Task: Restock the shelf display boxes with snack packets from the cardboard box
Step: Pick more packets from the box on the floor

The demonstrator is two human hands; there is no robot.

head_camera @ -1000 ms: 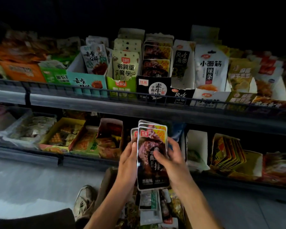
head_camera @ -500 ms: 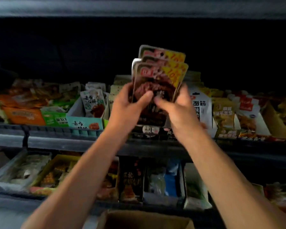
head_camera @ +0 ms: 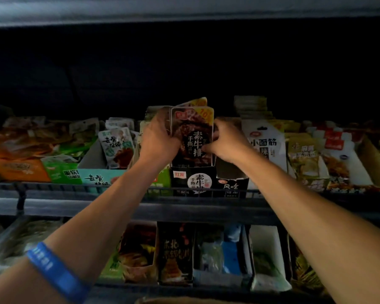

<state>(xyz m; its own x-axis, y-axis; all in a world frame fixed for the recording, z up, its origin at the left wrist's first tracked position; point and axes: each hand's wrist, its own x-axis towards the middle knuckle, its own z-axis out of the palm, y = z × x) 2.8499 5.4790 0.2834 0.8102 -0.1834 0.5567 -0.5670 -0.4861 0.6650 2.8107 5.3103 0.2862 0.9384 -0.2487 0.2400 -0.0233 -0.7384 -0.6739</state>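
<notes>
Your left hand point(head_camera: 160, 141) and right hand point(head_camera: 225, 143) grip glossy flat snack packets point(head_camera: 192, 137), upright in the black cardboard display box point(head_camera: 192, 179).

Two dim shelves, both packed with snack boxes

The upper shelf point(head_camera: 184, 210) has a low wire rail along its front, and behind it sit display boxes side by side: an orange box point(head_camera: 18, 172), a green box point(head_camera: 63, 173), a teal box point(head_camera: 99, 178), a black box point(head_camera: 192, 181), then white bags point(head_camera: 264, 148) further right. The lower shelf point(head_camera: 184, 290) carries more open boxes, too dark to read.
</notes>
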